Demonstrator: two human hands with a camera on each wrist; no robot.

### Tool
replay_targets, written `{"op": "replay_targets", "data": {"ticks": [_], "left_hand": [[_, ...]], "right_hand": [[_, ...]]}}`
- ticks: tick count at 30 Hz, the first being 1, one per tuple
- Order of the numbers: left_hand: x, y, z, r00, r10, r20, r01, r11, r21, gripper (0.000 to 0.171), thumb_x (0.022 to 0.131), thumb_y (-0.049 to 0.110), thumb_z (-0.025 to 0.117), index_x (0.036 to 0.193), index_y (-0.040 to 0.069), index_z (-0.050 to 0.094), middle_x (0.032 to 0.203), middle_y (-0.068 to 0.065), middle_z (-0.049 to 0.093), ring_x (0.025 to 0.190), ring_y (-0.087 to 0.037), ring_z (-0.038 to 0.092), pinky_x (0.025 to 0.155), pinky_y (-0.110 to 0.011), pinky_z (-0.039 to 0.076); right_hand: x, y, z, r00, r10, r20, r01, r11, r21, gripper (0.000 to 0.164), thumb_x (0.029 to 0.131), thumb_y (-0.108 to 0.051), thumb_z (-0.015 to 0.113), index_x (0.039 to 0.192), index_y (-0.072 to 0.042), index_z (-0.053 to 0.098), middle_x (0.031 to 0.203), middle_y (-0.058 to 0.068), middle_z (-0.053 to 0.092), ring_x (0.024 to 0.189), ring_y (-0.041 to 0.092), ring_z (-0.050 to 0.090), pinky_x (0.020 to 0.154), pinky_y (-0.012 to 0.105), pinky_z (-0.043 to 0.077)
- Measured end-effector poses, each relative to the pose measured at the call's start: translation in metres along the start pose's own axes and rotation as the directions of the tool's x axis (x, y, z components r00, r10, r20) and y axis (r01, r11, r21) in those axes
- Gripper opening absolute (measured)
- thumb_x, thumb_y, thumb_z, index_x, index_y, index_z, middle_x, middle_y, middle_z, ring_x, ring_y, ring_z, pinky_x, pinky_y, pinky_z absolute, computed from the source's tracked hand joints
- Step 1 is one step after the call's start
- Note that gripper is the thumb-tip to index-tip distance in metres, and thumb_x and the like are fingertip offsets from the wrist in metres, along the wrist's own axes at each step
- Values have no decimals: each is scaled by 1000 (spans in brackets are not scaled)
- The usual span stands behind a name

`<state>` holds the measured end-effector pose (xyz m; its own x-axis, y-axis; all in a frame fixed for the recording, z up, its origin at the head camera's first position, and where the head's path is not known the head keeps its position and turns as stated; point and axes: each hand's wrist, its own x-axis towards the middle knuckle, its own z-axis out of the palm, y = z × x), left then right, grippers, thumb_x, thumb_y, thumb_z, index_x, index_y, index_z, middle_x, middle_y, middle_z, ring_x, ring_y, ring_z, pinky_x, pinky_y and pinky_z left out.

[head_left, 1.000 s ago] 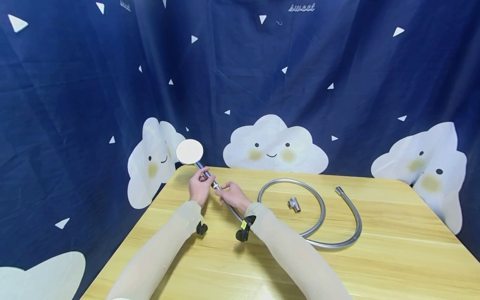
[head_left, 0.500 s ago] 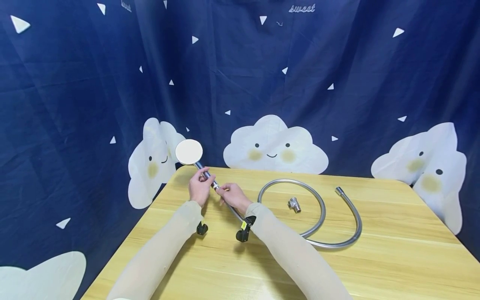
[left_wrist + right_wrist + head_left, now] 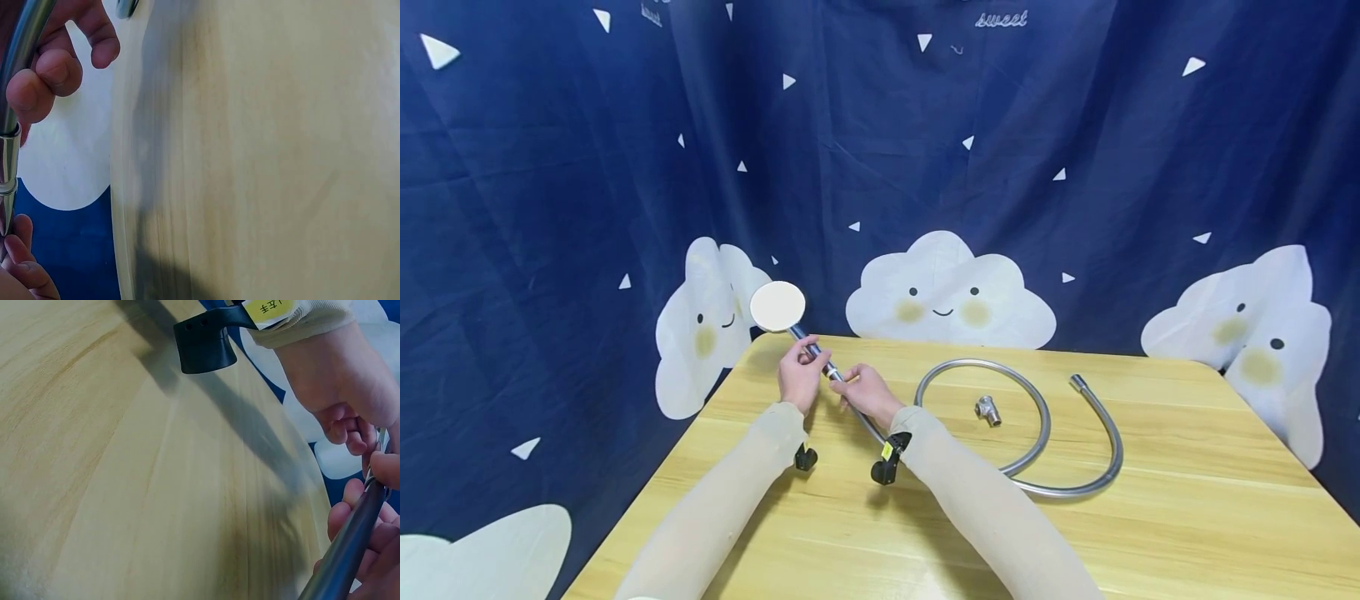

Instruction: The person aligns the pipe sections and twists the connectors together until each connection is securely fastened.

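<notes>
The left hand (image 3: 800, 379) pinches the handle of the shower head (image 3: 777, 306), whose round white disc stands over the surface's (image 3: 1187, 500) far left corner. Beside it, the right hand (image 3: 867, 392) pinches the hose (image 3: 1047, 425) at the handle's base. Rightward, the hose curves around a metal fitting (image 3: 988, 410); behind hangs a blue cloud-patterned curtain (image 3: 887, 125).

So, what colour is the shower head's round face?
The round face is white, clearest in the head view.
</notes>
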<state>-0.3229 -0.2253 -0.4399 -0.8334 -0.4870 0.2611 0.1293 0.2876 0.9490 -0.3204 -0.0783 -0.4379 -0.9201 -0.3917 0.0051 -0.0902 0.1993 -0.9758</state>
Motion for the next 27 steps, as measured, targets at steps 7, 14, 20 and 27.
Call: {"op": "replay_targets", "data": {"ticks": [7, 14, 20, 27], "left_hand": [[0, 0, -1, 1000, 1, -11, -1, 1000, -8, 32, 87, 25, 79, 118, 21, 72, 78, -2, 65, 71, -15, 58, 72, -31, 42], [0, 0, -1, 1000, -20, -9, 21, 1000, 2, 32, 88, 23, 78, 120, 22, 71, 84, -4, 70, 74, -13, 61, 73, -30, 45], [0, -3, 0, 1000, -23, -21, 24, 1000, 15, 31, 88, 24, 78, 119, 21, 72, 83, -4, 70, 71, -13, 59, 64, -27, 43], [1, -4, -1, 999, -28, -19, 28, 999, 18, 32, 88, 26, 78, 119, 19, 71, 82, -3, 66, 71, -14, 57, 66, -29, 43]], "right_hand": [[1, 1, 0, 999, -33, 24, 34, 999, -39, 30, 101, -21, 59, 105, 7, 67, 88, 31, 69, 84, 48, 66, 58, 23, 43], [1, 0, 0, 1000, 5, 19, -5, 1000, -22, 39, 105, -24, 50, 111, 8, 71, 84, 27, 69, 77, 39, 66, 58, 23, 43], [1, -1, 0, 999, 37, 16, -37, 999, 9, 36, 101, -30, 59, 113, 3, 66, 87, 24, 69, 71, 29, 64, 60, 24, 45], [1, 0, 0, 1000, 18, -15, -18, 999, 30, 22, 96, -20, 68, 102, -3, 56, 74, 17, 65, 61, 22, 57, 53, 23, 43]]}}
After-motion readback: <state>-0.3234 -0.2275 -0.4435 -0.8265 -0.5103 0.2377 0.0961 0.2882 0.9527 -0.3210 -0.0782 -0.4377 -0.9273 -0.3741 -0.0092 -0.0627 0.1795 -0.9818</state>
